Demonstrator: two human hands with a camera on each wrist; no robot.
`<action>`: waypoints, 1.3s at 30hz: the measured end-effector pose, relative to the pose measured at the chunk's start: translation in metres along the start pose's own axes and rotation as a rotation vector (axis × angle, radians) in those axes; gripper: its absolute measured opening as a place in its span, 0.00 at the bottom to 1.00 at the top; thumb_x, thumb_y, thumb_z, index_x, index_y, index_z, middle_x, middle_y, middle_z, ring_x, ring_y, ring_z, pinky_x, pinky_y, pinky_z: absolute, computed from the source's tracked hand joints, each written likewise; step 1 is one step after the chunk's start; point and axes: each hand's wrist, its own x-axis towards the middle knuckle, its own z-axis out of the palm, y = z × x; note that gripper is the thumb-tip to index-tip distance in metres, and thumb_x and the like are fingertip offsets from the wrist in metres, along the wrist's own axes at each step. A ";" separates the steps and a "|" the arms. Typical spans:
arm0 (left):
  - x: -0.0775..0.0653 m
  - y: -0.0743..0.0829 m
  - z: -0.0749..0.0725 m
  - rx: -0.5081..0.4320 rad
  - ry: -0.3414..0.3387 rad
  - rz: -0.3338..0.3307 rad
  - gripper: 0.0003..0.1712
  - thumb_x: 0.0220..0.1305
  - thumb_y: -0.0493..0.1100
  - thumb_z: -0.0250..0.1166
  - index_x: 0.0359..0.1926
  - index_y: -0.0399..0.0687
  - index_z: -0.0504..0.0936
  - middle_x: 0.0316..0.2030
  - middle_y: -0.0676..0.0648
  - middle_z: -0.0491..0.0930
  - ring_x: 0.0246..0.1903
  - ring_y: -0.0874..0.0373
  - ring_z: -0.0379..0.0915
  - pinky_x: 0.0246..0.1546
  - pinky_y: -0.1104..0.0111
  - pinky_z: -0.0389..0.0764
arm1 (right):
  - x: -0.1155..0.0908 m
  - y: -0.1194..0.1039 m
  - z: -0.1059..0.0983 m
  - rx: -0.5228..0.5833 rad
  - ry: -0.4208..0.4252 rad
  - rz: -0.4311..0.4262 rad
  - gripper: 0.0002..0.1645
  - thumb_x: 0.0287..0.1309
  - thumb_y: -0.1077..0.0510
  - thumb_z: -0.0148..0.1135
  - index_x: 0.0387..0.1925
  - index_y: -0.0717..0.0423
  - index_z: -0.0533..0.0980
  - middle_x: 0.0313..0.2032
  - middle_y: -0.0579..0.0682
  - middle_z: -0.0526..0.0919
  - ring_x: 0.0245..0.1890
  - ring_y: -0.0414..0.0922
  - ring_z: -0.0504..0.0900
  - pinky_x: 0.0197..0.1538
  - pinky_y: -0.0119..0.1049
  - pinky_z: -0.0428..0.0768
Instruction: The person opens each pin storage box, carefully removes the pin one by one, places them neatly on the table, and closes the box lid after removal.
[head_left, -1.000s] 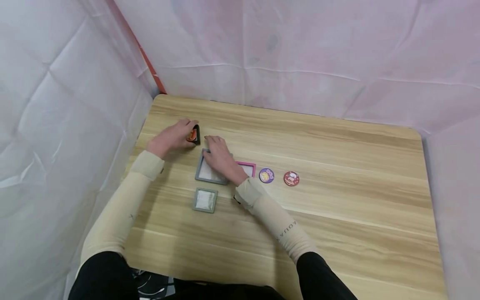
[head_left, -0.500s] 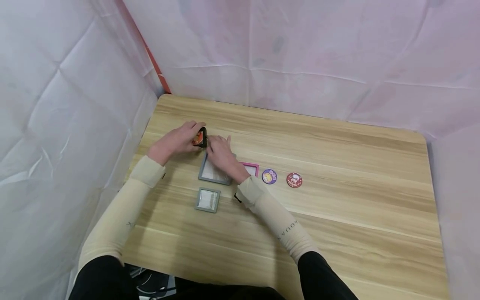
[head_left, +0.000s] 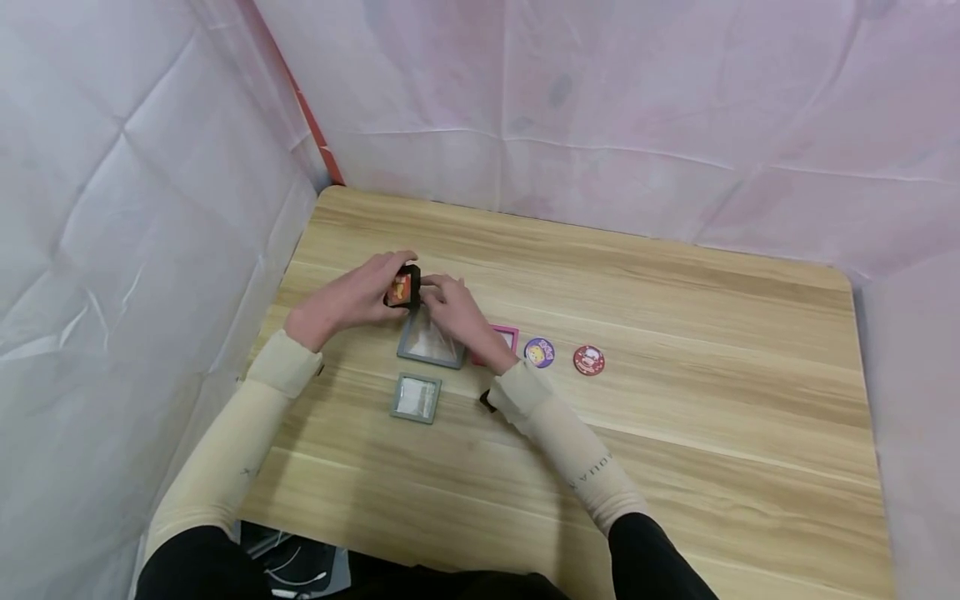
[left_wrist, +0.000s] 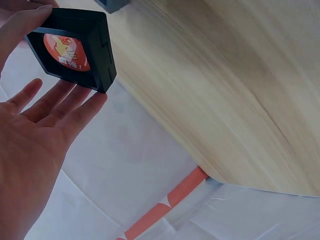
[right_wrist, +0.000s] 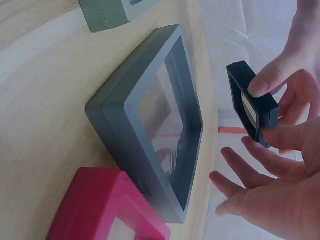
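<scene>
A small black display frame (head_left: pixel 402 287) with a red round badge inside is held up over the table. My left hand (head_left: pixel 352 296) grips it between thumb and fingers; in the left wrist view, the frame (left_wrist: pixel 75 47) tilts with its face showing. My right hand (right_wrist: pixel 275 195) comes in from the other side, one fingertip right at the frame's lower corner and the other fingers spread and fairly straight. Under my right hand lies a larger grey frame (head_left: pixel 431 346) with a clear film window. A pink frame (head_left: pixel 506 335) beside it is partly covered by my right wrist.
A smaller grey frame (head_left: pixel 416 398) lies nearer to me on the wooden table (head_left: pixel 712 400). To the right are a purple round badge (head_left: pixel 539 352) and a red round badge (head_left: pixel 588 360). White cloth walls (head_left: pixel 615 108) stand behind and at the sides.
My left hand has carried the black frame right and slightly nearer to me. My right hand has lifted from over the large grey frame and now meets the black frame's edge.
</scene>
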 end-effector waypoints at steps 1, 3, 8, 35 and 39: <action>-0.001 0.002 0.000 -0.007 -0.001 0.000 0.49 0.56 0.40 0.76 0.73 0.38 0.59 0.62 0.32 0.73 0.60 0.39 0.70 0.63 0.45 0.77 | -0.002 0.001 -0.001 0.020 -0.002 0.017 0.23 0.78 0.54 0.49 0.67 0.57 0.74 0.69 0.59 0.76 0.68 0.54 0.75 0.79 0.58 0.62; -0.002 0.005 0.001 -0.017 0.000 0.001 0.49 0.56 0.41 0.75 0.73 0.38 0.59 0.63 0.31 0.72 0.60 0.39 0.70 0.63 0.45 0.77 | -0.006 0.002 -0.003 0.063 -0.009 0.053 0.23 0.77 0.51 0.49 0.65 0.55 0.75 0.68 0.58 0.77 0.66 0.55 0.78 0.72 0.55 0.73; -0.006 0.012 0.004 -0.052 0.015 0.021 0.50 0.56 0.43 0.76 0.73 0.36 0.59 0.64 0.31 0.72 0.61 0.40 0.71 0.63 0.46 0.77 | -0.015 0.005 -0.012 0.178 -0.030 0.086 0.21 0.76 0.49 0.53 0.60 0.54 0.79 0.65 0.55 0.80 0.68 0.54 0.76 0.71 0.51 0.75; -0.023 0.054 0.011 -0.295 0.094 0.127 0.45 0.49 0.47 0.80 0.64 0.45 0.65 0.57 0.42 0.77 0.57 0.44 0.78 0.61 0.46 0.80 | -0.038 0.030 -0.035 0.960 -0.407 0.143 0.39 0.66 0.63 0.50 0.76 0.61 0.55 0.72 0.74 0.64 0.58 0.50 0.80 0.68 0.45 0.78; -0.022 0.056 0.012 -0.315 0.096 0.154 0.45 0.49 0.45 0.81 0.65 0.44 0.66 0.58 0.41 0.77 0.59 0.45 0.78 0.63 0.48 0.80 | -0.040 0.033 -0.037 0.975 -0.396 0.122 0.36 0.64 0.64 0.51 0.73 0.62 0.58 0.70 0.79 0.62 0.48 0.44 0.85 0.53 0.34 0.85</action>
